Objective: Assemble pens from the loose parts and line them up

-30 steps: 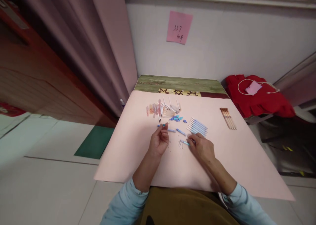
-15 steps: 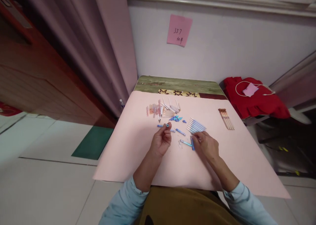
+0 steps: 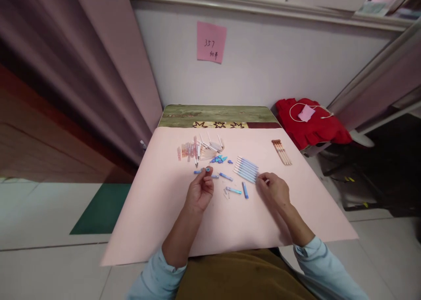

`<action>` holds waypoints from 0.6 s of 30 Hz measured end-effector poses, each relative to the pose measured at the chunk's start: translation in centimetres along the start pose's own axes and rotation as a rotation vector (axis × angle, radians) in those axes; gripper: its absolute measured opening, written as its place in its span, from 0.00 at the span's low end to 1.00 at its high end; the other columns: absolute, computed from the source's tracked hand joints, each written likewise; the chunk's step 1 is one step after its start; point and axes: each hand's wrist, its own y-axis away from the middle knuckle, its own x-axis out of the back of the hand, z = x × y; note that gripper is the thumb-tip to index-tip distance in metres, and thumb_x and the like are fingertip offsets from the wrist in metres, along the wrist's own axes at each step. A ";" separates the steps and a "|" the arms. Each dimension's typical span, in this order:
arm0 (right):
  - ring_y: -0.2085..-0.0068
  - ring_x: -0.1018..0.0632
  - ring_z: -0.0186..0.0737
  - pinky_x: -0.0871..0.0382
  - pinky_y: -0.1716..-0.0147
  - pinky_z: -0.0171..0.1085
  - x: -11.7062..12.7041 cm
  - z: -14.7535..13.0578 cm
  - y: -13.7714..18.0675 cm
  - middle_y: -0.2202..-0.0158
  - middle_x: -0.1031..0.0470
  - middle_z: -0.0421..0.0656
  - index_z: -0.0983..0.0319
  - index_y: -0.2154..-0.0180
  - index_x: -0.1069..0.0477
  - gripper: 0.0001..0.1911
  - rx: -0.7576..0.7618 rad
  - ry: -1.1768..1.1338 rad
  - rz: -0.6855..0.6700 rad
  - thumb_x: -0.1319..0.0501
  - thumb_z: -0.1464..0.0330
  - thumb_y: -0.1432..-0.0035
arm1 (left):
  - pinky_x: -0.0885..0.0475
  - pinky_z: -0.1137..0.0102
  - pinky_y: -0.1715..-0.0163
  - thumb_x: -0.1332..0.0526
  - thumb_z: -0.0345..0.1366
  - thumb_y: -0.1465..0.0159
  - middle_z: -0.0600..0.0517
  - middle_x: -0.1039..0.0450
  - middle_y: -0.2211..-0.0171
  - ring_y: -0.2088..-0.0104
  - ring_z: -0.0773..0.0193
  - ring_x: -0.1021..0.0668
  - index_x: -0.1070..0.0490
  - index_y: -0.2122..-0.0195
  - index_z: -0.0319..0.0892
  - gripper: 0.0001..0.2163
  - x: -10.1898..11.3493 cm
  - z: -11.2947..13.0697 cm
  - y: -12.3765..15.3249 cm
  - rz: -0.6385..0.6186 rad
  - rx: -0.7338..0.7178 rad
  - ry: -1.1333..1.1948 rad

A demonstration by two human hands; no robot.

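Note:
My left hand (image 3: 200,192) is raised over the pink sheet with thumb and fingers pinched on a small blue pen barrel (image 3: 208,169), its round open end facing me. Close to the right ends of a row of light blue pens (image 3: 246,169), my right hand (image 3: 273,189) has its fingertips pressed together; whether a pen end is between them I cannot make out. Between the hands lie a blue barrel (image 3: 245,190), a lighter blue barrel (image 3: 233,190), another blue barrel (image 3: 226,176) and tiny clear pieces (image 3: 226,194). Blue caps (image 3: 218,159) are heaped beyond them.
White pen refills (image 3: 198,155) and pinkish clear tubes (image 3: 188,151) lie toward the back left. A bundle of beige pens (image 3: 281,152) is at the right. The pink sheet (image 3: 158,221) covers most of the table. Red cloth (image 3: 315,131) sits beyond the right edge.
The view has swung right, so the table appears farther left. My right hand has moved rightward off the blue barrel to the pen row's end. My left hand still holds its barrel.

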 end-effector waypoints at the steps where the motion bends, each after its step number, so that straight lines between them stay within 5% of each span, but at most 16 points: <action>1: 0.68 0.25 0.36 0.41 0.69 0.34 -0.3 0.0 0.1 0.67 0.23 0.37 0.55 0.65 0.24 0.09 0.025 -0.022 -0.008 0.42 0.62 0.42 | 0.33 0.85 0.86 0.46 0.27 0.31 0.49 0.25 0.71 0.83 0.79 0.31 0.31 0.63 0.33 0.06 -0.1 -0.1 -0.1 0.003 -0.004 -0.008; 18: 0.67 0.24 0.36 0.44 0.72 0.33 -1.6 -1.4 1.4 0.63 0.23 0.39 0.57 0.59 0.27 0.08 0.192 0.070 -0.010 0.42 0.63 0.38 | 0.34 0.85 0.85 0.44 0.26 0.33 0.48 0.25 0.70 0.82 0.79 0.31 0.31 0.66 0.34 0.05 -1.5 -2.5 -1.9 0.054 -0.031 -0.118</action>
